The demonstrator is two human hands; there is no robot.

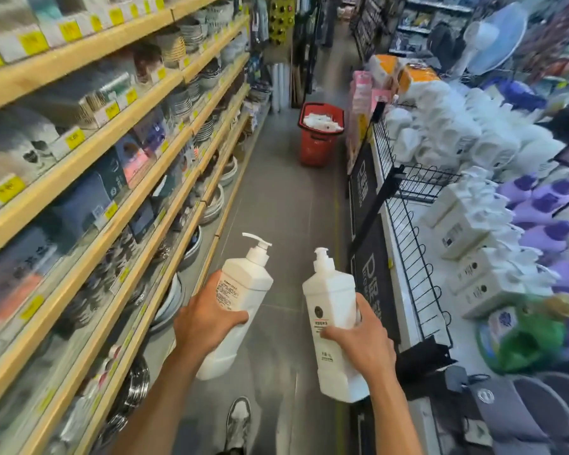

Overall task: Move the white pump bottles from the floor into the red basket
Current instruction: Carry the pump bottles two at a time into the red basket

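I hold two white pump bottles in front of me above the aisle floor. My left hand [204,318] grips the left bottle [243,284] around its middle, and the bottle tilts to the right. My right hand [363,339] grips the right bottle [330,297], which stands nearly upright with its label facing me. Far down the aisle stands the red basket [317,149] on the floor, with several white bottles heaped inside it.
Wooden shelves [119,178] of dishes and boxes line the left side. A low display with a black wire rail [408,221] and white and purple bottles runs along the right. Grey floor [283,198] stretches between me and the basket. My shoe [239,421] shows below.
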